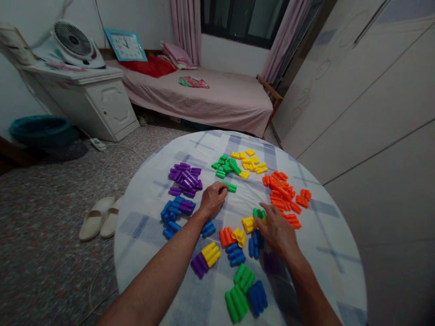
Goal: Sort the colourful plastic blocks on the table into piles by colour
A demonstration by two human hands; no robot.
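My left hand (214, 198) is closed, its fingertips pinching the end of a green ribbed plastic building block (231, 187) near the table's middle. To the right, my right hand (277, 226) hovers low with thumb and fingers apart, around a green block (259, 213); whether it touches that block I cannot tell. A yellow block (249, 224) and a blue block (255, 244) lie beside its thumb. Left of my left wrist are a purple pile (185, 179) and blue blocks (176, 208). Nearer me is a joined purple and yellow pair (205, 259).
The blocks lie on a round table with a checked cloth (149, 258). Green (226, 165), yellow (250, 161) and orange (280, 190) piles stand farther back. Green blocks (237, 303) and a blue one (258, 298) lie near me. A bed (224, 99) and wardrobe (374, 113) are beyond.
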